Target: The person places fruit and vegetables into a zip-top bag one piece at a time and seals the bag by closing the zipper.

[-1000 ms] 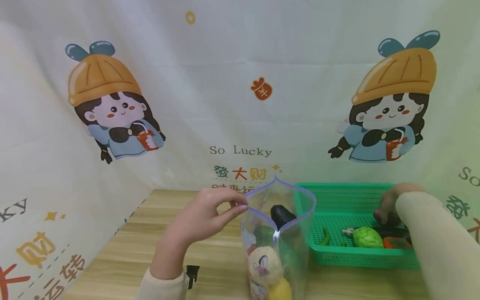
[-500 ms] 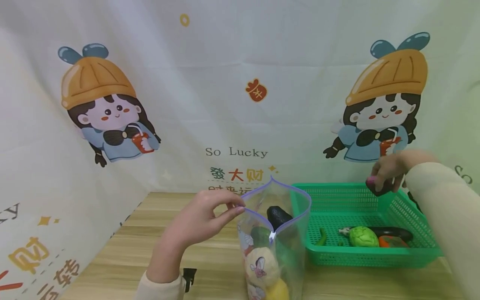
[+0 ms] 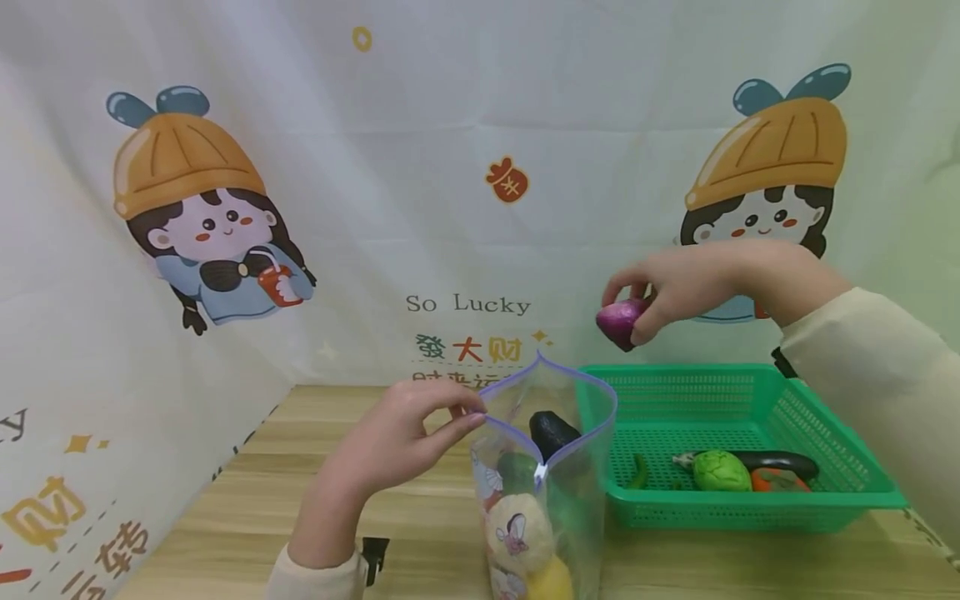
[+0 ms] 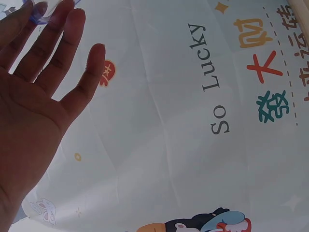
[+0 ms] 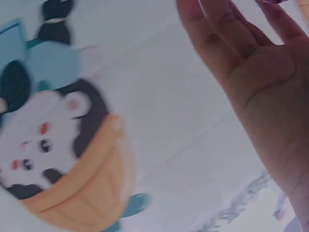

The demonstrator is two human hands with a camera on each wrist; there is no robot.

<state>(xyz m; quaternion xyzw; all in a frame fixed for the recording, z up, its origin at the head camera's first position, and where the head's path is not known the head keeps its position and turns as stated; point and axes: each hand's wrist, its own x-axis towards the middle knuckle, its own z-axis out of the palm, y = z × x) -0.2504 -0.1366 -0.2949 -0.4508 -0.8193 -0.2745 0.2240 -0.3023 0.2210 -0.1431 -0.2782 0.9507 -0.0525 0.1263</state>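
My left hand (image 3: 408,433) pinches the left rim of a clear zip bag (image 3: 616,406) between thumb and fingertips. The bag stands upright with its purple-edged mouth spread wide. Inside it are a dark avocado (image 3: 552,434), a pale round item (image 3: 517,529) and a yellow one (image 3: 551,579) at the bottom. My right hand (image 3: 686,279) holds a shiny purple onion (image 3: 621,321) in its fingertips, above and to the right of the bag mouth. The left wrist view shows the palm and a bit of the bag's rim at top left. In the right wrist view only a sliver of onion shows.
Right of the bag sits a green plastic basket (image 3: 750,498). In it lie a green pepper (image 3: 638,472), an eggplant (image 3: 780,462), a small cabbage (image 3: 722,472) and an orange-red item (image 3: 778,481). A printed curtain (image 3: 420,208) hangs behind the wooden table (image 3: 300,467).
My right hand has lifted the purple onion out of the basket and carried it up and left towards the bag. The left hand keeps its pinch on the bag's rim.
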